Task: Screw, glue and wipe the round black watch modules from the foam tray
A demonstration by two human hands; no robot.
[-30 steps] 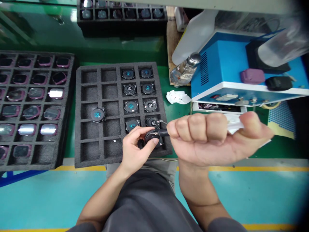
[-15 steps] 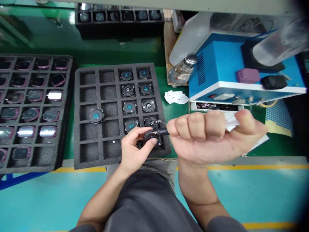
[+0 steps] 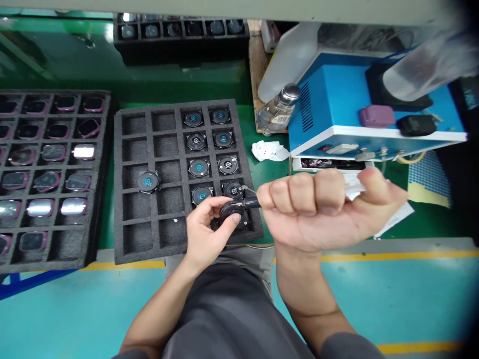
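My left hand (image 3: 205,229) pinches a round black watch case (image 3: 232,211) between thumb and fingers, tilted above the near right of a dark foam tray (image 3: 119,199). In my right hand (image 3: 307,209), wrapped in a fist, is a pen-like tool (image 3: 252,202) with a black front end. Its thin tip meets or nearly meets the edge of the watch case; contact cannot be made out. The fist hides most of the tool. More round watch cases, several with blue marks on them, fill the two right columns of the tray. One watch case (image 3: 148,182) lies across a divider at left.
At left stands a foam tray (image 3: 108,134) of square purple watches. A blue box (image 3: 348,104) at right carries a purple case (image 3: 377,116) and a black one (image 3: 416,124). Nearby are a clear bottle (image 3: 279,109) and crumpled white paper (image 3: 270,150). Another filled tray (image 3: 181,50) is behind.
The camera view has shifted slightly. Both hands keep the same grip, with the tool still at the edge of the watch case.
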